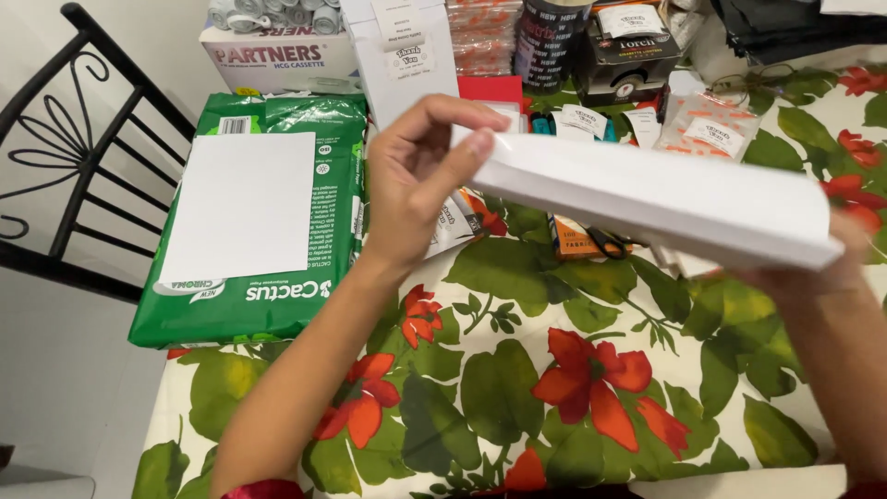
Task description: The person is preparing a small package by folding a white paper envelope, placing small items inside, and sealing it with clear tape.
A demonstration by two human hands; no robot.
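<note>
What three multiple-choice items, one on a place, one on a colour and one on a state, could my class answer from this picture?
1. Where does the green paper pack lie?
A. beside the left hand
B. under the white box
C. on the chair

2. What colour are the tablecloth flowers?
A. blue
B. red
C. yellow

3. How is the white box?
A. flat on the table
B. held up by both hands
C. crushed

Answers: 1 A, the pack lies at the table's left edge; 2 B, red blooms among green leaves; 3 B, left hand and right hand grip its ends.

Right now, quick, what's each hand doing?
Left hand: closed on one end of the white folded paper, thumb on top.
Right hand: under the paper's other end, supporting it; its fingers are hidden.
</note>
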